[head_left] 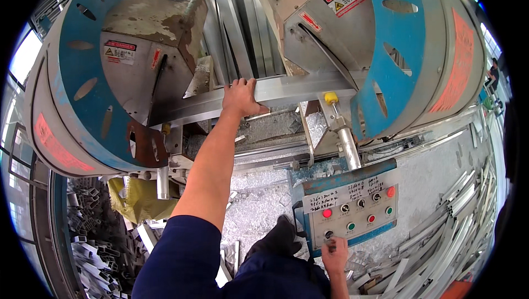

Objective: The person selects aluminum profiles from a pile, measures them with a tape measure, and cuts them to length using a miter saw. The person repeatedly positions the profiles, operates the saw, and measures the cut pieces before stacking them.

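A long silver metal profile (295,89) lies across the machine between two saw heads, a left one (138,12) and a right one (325,18). My left hand (240,98) rests over its middle, fingers wrapped across the top edge. Low on the right, my right hand (335,256) is closed at a black rotary knob (329,234) in the lower left corner of the control panel (352,219). Its fingertips are bunched there and partly hidden. Red and green buttons and further knobs fill the panel, under a handwritten paper strip (352,190).
Blue curved guards (399,40) edge both heads. A yellow-capped clamp cylinder (347,142) stands by the profile's right part. Metal offcuts (102,266) heap at lower left near a yellow sack (138,200); long strips (441,244) lie at right. Another person (493,76) is far right.
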